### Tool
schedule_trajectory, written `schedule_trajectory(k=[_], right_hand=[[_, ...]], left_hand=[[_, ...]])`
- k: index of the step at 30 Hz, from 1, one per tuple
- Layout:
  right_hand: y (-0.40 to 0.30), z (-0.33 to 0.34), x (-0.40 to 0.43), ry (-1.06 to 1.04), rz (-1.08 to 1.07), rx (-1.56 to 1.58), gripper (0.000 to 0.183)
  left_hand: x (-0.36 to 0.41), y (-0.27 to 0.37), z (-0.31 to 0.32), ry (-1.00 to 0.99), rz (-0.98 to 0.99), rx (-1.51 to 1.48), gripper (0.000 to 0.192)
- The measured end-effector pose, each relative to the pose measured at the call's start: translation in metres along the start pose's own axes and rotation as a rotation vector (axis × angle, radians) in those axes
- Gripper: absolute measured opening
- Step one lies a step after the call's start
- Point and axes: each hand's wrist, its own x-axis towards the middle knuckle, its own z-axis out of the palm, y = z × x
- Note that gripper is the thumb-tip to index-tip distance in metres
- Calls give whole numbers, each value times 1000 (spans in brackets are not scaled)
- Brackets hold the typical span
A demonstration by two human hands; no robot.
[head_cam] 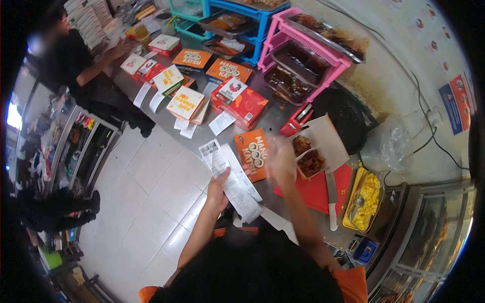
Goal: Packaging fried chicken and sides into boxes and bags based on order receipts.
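Observation:
My left hand [218,192] grips long printed paper receipts [237,185], thumb on top and fingertips showing past their far edge. Beside them on the steel counter lies a closed orange food box [251,154] with large lettering. Blurred by motion, my right hand [282,161] is over the right edge of that box; whether it holds anything is unclear. Just right of it stands an open takeaway box [329,142], its lid folded back. Two compartments show, holding browned, sauced pieces of food [311,163].
A knife [332,195] lies on a red cutting board [318,197], near a tray of yellow food [366,204]. Red stapler [297,120], closed boxes [239,99] and receipts line the counter. Pink rack [305,41] holds sauce trays. Another person [87,72] stands at the far left.

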Motion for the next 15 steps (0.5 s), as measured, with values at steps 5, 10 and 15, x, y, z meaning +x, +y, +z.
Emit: schedule_trajectory(k=[5, 10, 15], right_hand=[[99, 80, 124, -613, 541, -553, 18], [102, 90, 142, -807, -35, -700, 23], [-8, -12, 69, 248, -306, -363, 30]], left_hand=[[-3, 33, 14, -129, -40, -35, 51], [-11, 54, 20, -242, 9, -128, 53], [-12, 62, 44, -233, -2, -116, 60]])
